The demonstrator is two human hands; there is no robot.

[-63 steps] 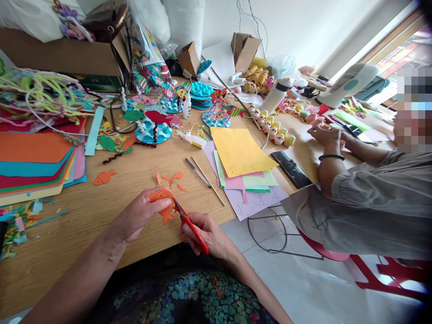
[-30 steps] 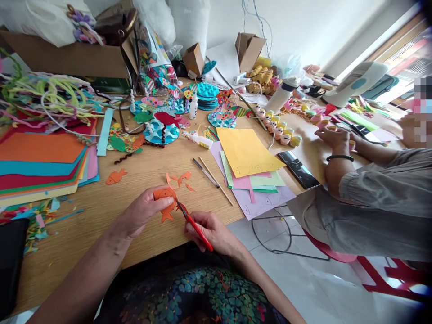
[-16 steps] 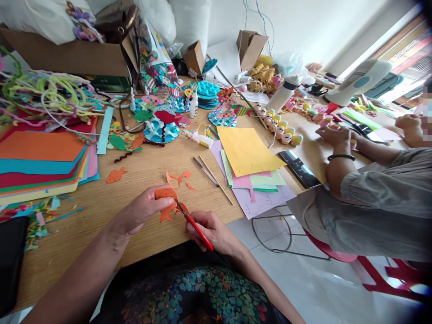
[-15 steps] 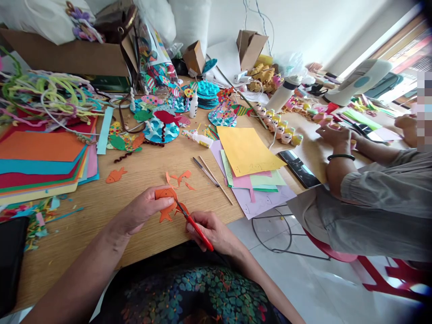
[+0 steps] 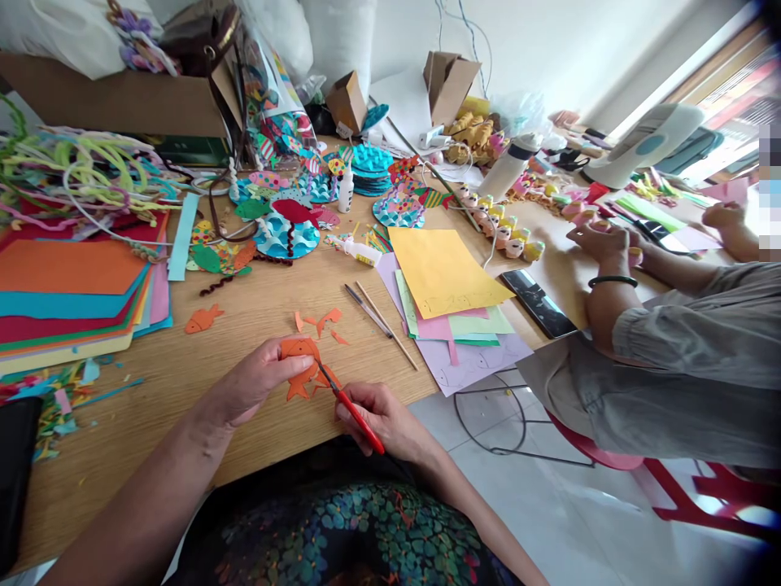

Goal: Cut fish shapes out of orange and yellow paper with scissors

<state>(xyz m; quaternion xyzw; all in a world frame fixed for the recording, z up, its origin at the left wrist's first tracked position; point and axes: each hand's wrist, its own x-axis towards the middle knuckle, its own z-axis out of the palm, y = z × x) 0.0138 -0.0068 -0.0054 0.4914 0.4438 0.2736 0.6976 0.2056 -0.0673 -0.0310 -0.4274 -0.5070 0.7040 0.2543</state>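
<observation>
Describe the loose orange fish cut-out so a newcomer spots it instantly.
On the wooden table, find the coloured paper stack at left, topped with orange. Just right of it lies a small orange fish cut-out. It's a whole fish, unlike the scraps farther right, and lies free, unlike the orange piece in the left hand.

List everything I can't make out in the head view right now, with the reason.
Head view:
Left hand: fingertips hidden behind the orange paper.
Red scissors: finger loops partly covered by the right hand.
Black object: cut off by the left edge.
Purple sheet: partly covered by the yellow sheet and others.
</observation>
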